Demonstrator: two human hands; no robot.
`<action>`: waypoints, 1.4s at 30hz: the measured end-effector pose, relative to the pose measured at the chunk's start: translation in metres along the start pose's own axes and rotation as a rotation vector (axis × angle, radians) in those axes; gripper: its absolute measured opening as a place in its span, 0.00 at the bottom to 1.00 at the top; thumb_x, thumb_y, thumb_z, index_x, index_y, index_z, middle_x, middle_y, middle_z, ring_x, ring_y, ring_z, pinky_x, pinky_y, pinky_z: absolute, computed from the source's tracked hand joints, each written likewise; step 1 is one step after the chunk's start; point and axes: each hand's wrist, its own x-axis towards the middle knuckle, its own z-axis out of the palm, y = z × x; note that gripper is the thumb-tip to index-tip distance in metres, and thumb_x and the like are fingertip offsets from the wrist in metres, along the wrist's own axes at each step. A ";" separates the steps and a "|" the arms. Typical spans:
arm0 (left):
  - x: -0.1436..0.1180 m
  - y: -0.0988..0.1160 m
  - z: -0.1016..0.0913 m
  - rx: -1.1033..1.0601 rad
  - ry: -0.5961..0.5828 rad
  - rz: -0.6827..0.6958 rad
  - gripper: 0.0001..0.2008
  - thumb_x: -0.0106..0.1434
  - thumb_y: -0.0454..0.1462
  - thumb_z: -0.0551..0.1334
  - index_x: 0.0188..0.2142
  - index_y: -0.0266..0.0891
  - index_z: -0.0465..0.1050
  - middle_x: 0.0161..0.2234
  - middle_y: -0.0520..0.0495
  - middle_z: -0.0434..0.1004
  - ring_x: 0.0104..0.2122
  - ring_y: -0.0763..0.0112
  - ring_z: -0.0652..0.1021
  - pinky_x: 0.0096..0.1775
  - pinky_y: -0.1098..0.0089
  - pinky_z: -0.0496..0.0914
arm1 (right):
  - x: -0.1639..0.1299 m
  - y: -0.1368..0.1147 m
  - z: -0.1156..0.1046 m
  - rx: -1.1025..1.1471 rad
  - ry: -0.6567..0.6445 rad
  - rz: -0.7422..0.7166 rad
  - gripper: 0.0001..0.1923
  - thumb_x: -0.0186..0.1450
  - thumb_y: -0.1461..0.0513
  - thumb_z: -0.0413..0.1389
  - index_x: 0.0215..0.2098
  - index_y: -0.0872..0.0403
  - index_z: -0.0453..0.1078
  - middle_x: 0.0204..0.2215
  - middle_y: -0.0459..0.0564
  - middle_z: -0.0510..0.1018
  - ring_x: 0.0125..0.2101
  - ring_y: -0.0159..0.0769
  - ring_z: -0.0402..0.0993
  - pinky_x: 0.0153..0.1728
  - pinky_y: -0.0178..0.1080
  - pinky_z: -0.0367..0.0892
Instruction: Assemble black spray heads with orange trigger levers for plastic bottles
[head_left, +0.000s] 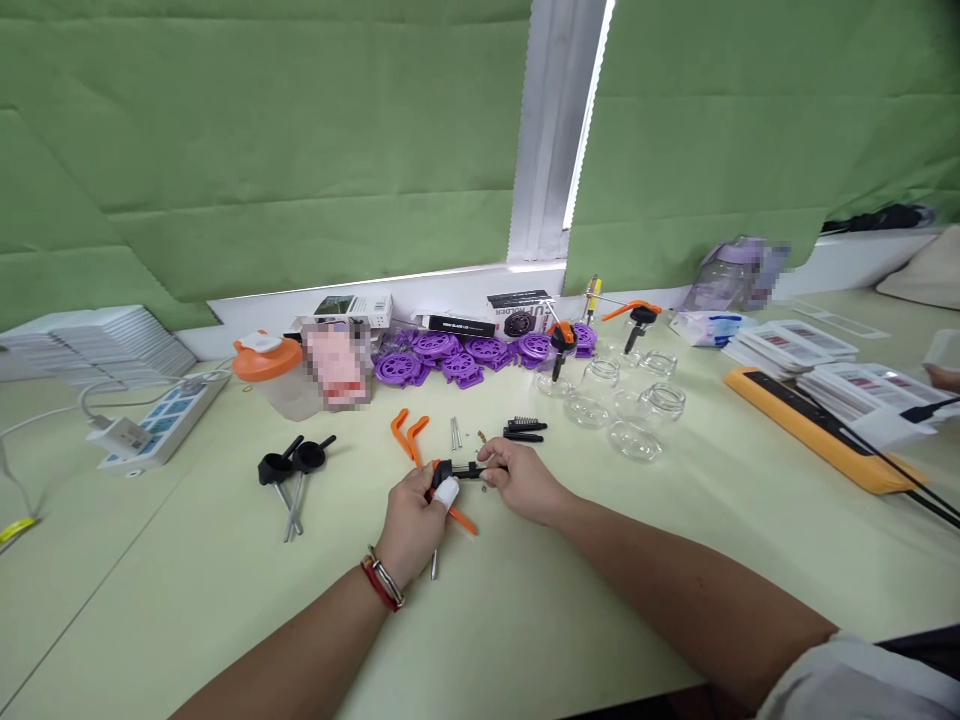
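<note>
My left hand (415, 520) is closed around a black shaft assembly (459, 470) with an orange lever (463, 521) below it and a metal rod (434, 566) sticking out toward me. A white wrap covers the left thumb. Pinched at the shaft's right end are the fingertips of my right hand (523, 480); whether they hold a small separate piece is hidden. Just beyond lie loose orange handles (409, 430), long screws (455, 433) and tiny metal bits. Black rod pieces (523, 436), one with a spring, rest behind my right hand.
Black cup-shaped parts with metal rods (292, 462) lie left. Purple plastic discs (461, 350) line the back beside an orange-lidded cup (268, 370). Glass jars (636, 437) and assembled orange-handled pieces (562, 340) stand right of centre. Power strips (161, 425) flank the table.
</note>
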 end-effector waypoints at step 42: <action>-0.002 0.049 -0.012 1.001 0.043 0.485 0.17 0.60 0.41 0.55 0.47 0.39 0.69 0.48 0.41 0.69 0.44 0.59 0.71 0.36 0.65 0.67 | 0.003 0.009 -0.068 -0.063 -0.167 0.101 0.08 0.56 0.59 0.57 0.30 0.56 0.69 0.22 0.47 0.75 0.22 0.28 0.64 0.24 0.32 0.57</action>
